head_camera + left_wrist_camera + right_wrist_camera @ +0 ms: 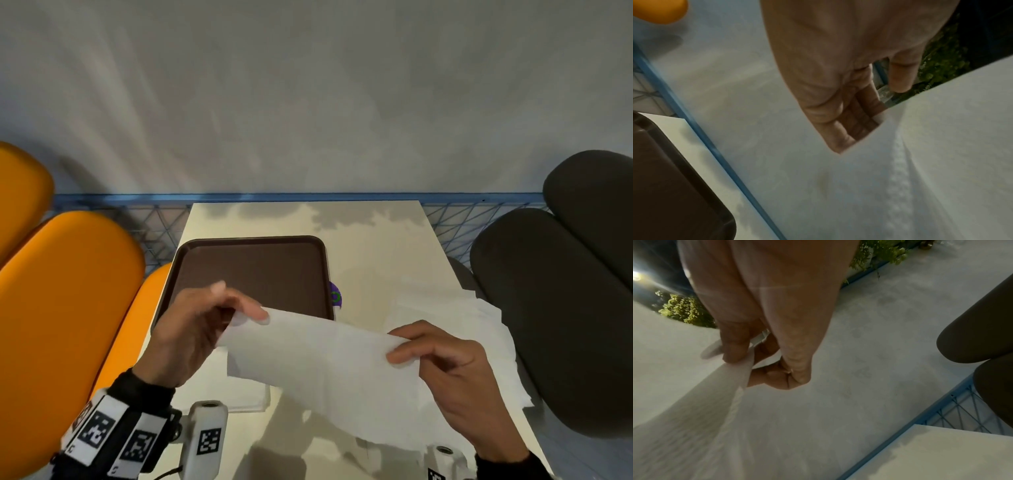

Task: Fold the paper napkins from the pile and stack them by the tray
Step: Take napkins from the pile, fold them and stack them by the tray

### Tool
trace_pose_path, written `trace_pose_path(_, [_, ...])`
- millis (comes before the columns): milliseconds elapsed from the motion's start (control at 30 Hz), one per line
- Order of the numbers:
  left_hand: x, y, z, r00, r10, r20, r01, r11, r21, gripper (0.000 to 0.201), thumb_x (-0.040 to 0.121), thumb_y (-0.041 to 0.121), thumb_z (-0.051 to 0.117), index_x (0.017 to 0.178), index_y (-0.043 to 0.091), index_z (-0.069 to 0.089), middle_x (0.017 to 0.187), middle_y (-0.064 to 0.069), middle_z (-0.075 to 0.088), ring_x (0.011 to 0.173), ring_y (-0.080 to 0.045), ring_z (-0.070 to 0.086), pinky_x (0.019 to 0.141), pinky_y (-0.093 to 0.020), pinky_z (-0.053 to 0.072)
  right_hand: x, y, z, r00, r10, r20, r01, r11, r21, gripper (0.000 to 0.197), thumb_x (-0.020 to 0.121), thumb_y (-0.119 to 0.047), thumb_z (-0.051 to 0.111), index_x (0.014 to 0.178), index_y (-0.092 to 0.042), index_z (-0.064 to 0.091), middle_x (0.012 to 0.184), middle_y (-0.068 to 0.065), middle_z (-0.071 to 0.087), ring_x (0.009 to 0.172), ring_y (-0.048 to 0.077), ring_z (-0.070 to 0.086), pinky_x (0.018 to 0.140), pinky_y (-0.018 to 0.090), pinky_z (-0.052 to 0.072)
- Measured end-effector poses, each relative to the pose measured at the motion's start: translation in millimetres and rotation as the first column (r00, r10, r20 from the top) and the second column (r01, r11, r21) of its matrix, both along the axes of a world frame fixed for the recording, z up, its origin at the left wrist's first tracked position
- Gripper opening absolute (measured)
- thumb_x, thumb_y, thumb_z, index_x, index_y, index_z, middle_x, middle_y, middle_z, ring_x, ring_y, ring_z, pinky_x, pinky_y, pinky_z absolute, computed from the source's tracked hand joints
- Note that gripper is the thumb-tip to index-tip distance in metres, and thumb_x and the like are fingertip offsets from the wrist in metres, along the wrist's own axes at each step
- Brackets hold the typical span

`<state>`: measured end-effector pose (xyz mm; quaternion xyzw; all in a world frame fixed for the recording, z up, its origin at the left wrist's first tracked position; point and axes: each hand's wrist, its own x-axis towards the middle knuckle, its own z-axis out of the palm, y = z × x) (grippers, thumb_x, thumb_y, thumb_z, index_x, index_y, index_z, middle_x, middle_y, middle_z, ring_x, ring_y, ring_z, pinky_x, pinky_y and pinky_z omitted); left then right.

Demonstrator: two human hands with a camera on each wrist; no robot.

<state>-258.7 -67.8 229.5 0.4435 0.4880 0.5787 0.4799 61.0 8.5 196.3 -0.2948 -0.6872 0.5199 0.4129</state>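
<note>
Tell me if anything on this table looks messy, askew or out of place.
The napkin pile at the table's right edge is rumpled, its sheets lying askew. A small purple object peeks out beside the tray; too hidden to identify. The napkin pinched between both hands is intact.

Head view looks down over the table (376,240); both wrist views sit close, sharing the napkin (325,359).
</note>
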Motion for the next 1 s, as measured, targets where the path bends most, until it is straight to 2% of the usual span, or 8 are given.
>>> trace_pose_path(67, [4.2,2.5,7.1,0.98,0.048,-0.195,-0.044,0.999,0.02,0.028,0.082,0.04,0.066,0.071,0.018,0.078,0.083,-0.012,0.074,0.076,-0.023,0.069,0.065,-0.031,0.055,2.6,2.4,-1.1,1.0,-0.019,0.004,0.019,1.0,-0.002,0.053,0.077,0.024,0.052,0.072,-0.022,0.079,0.099,0.001,0.074,0.096,0.025,0.07,0.072,0.021,0.051])
trace_pose_path(133, [8.8,3.7,11.6,0.938,0.015,-0.346,-0.008,1.0,0.022,0.008,0.079,0.022,0.083,0.074,0.02,0.076,0.084,-0.007,0.075,0.075,-0.018,0.069,0.066,-0.028,0.057,6.0,5.1,4.0,0.997,-0.07,0.037,0.069,0.997,0.019,0.048,0.073,0.013,0.049,0.074,-0.027,0.075,0.105,-0.001,0.074,0.103,0.024,0.068,0.072,0.016,0.047])
trace_pose_path(267, [20.1,2.3,20.8,0.821,-0.017,-0.57,0.066,0.996,0.065,0.013,0.081,0.02,0.078,0.086,0.028,0.069,0.088,0.012,0.069,0.078,-0.009,0.065,0.063,-0.014,0.051,-7.8,6.2,30.3,0.968,-0.168,0.184,0.112,0.953,0.28,0.022,0.083,-0.012,0.06,0.093,-0.03,0.069,0.11,-0.007,0.069,0.11,0.02,0.064,0.084,0.027,0.048])
trace_pose_path(400, [34.1,1.5,37.7,0.606,-0.051,-0.794,0.228,0.967,0.111,0.027,0.085,0.039,0.07,0.11,0.032,0.062,0.106,0.027,0.063,0.095,0.002,0.065,0.077,-0.008,0.049,-51.5,1.1,42.5,0.842,-0.016,0.54,-0.205,0.915,0.347,0.036,0.093,-0.058,0.058,0.121,-0.037,0.063,0.122,-0.025,0.058,0.118,0.004,0.052,0.095,0.032,0.042])
trace_pose_path(500, [37.8,-1.7,45.3,0.559,-0.039,-0.828,0.234,0.965,0.113,0.031,0.085,0.045,0.068,0.115,0.037,0.061,0.107,0.033,0.063,0.095,0.008,0.064,0.08,-0.007,0.05,-73.1,-0.2,35.9,0.787,0.05,0.615,-0.349,0.858,0.377,0.021,0.102,-0.053,0.046,0.1,-0.039,0.061,0.097,-0.022,0.055,0.094,0.001,0.048,0.081,0.035,0.04])
trace_pose_path(667, [41.0,-7.5,48.3,0.649,-0.003,-0.761,0.088,0.994,0.071,0.042,0.068,0.069,0.069,0.104,0.047,0.071,0.099,0.031,0.069,0.094,0.006,0.066,0.077,-0.01,0.051,-79.3,-0.4,36.5,0.841,0.083,0.535,-0.336,0.855,0.396,0.025,0.103,-0.042,0.043,0.089,-0.033,0.062,0.084,-0.015,0.057,0.081,0.006,0.047,0.07,0.032,0.038])
trace_pose_path(900, [49.1,-10.6,48.8,0.791,0.074,-0.607,-0.03,0.996,0.082,0.008,0.075,0.042,0.081,0.076,0.034,0.081,0.078,0.018,0.075,0.075,-0.005,0.072,0.065,-0.021,0.056,-62.3,0.3,10.6,0.857,0.063,0.512,-0.295,0.873,0.387,0.028,0.104,-0.045,0.046,0.087,-0.03,0.064,0.084,-0.016,0.063,0.083,0.003,0.052,0.072,0.029,0.04])
trace_pose_path(1000, [36.1,-18.2,49.5,0.799,0.132,-0.586,-0.141,0.99,0.031,0.004,0.068,0.035,0.079,0.071,0.033,0.08,0.077,0.016,0.076,0.077,-0.004,0.072,0.065,-0.016,0.055,-26.4,9.3,-24.9,0.739,0.043,0.672,-0.288,0.922,0.257,0.031,0.103,-0.053,0.041,0.088,-0.037,0.062,0.087,-0.021,0.064,0.088,0.0,0.051,0.076,0.03,0.037])
